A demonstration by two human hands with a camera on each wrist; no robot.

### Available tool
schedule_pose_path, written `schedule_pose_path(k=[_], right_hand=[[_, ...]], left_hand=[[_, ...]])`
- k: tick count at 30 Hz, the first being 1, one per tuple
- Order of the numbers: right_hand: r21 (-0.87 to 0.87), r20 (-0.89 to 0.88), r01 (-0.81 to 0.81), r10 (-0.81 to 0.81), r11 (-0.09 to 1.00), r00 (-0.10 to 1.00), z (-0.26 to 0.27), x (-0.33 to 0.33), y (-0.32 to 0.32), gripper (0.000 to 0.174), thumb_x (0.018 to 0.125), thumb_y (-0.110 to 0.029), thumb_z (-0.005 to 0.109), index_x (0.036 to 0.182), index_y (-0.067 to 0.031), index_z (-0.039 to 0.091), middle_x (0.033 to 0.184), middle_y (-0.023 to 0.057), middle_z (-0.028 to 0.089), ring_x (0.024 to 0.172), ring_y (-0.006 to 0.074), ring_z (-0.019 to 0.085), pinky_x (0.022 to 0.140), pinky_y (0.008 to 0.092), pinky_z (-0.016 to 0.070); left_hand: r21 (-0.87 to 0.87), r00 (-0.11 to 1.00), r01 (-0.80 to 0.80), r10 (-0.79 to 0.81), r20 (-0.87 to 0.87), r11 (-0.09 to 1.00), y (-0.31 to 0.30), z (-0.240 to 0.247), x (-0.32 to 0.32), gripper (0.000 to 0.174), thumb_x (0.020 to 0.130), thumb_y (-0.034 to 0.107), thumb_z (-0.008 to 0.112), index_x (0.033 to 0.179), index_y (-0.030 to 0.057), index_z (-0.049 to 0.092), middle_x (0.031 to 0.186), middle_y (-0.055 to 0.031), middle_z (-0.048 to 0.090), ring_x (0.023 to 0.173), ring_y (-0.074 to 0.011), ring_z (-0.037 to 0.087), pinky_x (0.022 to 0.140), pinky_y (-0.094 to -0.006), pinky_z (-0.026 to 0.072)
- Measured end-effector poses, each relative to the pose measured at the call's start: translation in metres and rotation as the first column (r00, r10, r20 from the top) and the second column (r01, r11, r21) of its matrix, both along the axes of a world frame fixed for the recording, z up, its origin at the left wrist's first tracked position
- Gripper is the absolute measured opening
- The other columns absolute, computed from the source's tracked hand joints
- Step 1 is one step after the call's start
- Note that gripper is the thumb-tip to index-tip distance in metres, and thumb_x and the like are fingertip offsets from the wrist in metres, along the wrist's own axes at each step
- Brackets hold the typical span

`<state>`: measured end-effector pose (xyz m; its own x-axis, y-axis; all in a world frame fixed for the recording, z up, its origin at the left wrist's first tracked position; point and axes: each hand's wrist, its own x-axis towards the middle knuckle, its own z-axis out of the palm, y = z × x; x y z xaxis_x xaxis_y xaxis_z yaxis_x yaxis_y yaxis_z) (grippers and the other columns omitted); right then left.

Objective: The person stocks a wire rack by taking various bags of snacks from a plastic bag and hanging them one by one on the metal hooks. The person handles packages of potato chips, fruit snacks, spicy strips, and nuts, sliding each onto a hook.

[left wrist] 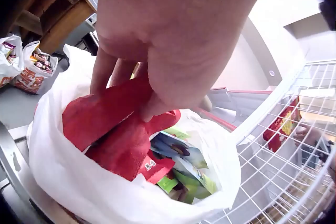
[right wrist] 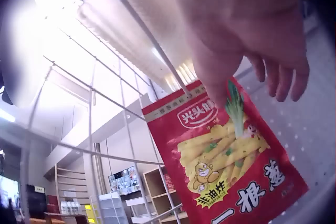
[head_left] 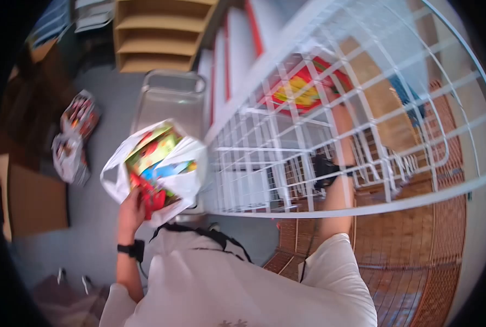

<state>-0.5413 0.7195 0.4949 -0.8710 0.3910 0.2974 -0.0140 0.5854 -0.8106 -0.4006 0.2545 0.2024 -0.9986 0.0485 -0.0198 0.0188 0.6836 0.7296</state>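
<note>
My left hand [head_left: 132, 210] reaches into a white plastic bag [left wrist: 220, 150] and pinches a red packet [left wrist: 123, 129] between thumb and fingers. Green and blue packets [left wrist: 184, 155] lie under it in the bag. Inside the white wire basket, my right hand [right wrist: 247, 29] is at the top of a red snack bag [right wrist: 220, 155] printed with yellow sticks and a green onion. The thumb overlaps that bag's upper edge, while the other fingers hang loose beside it. In the head view the same snack bag shows blurred through the basket wires.
The tall wire basket [head_left: 303, 210] fills the right side. A metal cart [head_left: 169, 103] stands under the plastic bag. Two more filled bags [head_left: 70, 155] sit on the floor at left, near a cardboard box [head_left: 38, 199]. Wooden shelves [head_left: 156, 41] stand at the back.
</note>
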Motion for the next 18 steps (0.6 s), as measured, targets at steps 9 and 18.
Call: schedule_pose_path(k=[9, 18], right_hand=[[0.132, -0.380, 0.423, -0.349, 0.896, 0.857, -0.096, 0.151, -0.012, 0.018, 0.088, -0.006, 0.061, 0.104, 0.0044, 0.061, 0.099, 0.0121, 0.064, 0.089, 0.0170, 0.058, 0.084, 0.0291, 0.0470], [0.405, -0.247, -0.034, 0.145, 0.914, 0.958, -0.174, 0.234, -0.146, 0.008, 0.069, 0.009, 0.055, 0.074, 0.0036, 0.058, 0.075, 0.0130, 0.059, 0.064, 0.0216, 0.057, 0.058, 0.0280, 0.0472]], left_hand=[[0.094, 0.988, -0.121, 0.128, -0.082, 0.988, -0.023, -0.003, 0.013, 0.017, 0.086, 0.005, 0.052, 0.100, 0.0029, 0.060, 0.110, -0.0139, 0.063, 0.090, -0.0342, 0.063, 0.076, -0.0384, 0.0522], [-0.209, 0.999, 0.000, 0.011, 0.051, 0.978, 0.016, -0.003, 0.001, 0.054, 0.070, 0.034, 0.074, 0.103, -0.0033, 0.052, 0.115, -0.0213, 0.053, 0.107, -0.0391, 0.052, 0.082, -0.0412, 0.0507]])
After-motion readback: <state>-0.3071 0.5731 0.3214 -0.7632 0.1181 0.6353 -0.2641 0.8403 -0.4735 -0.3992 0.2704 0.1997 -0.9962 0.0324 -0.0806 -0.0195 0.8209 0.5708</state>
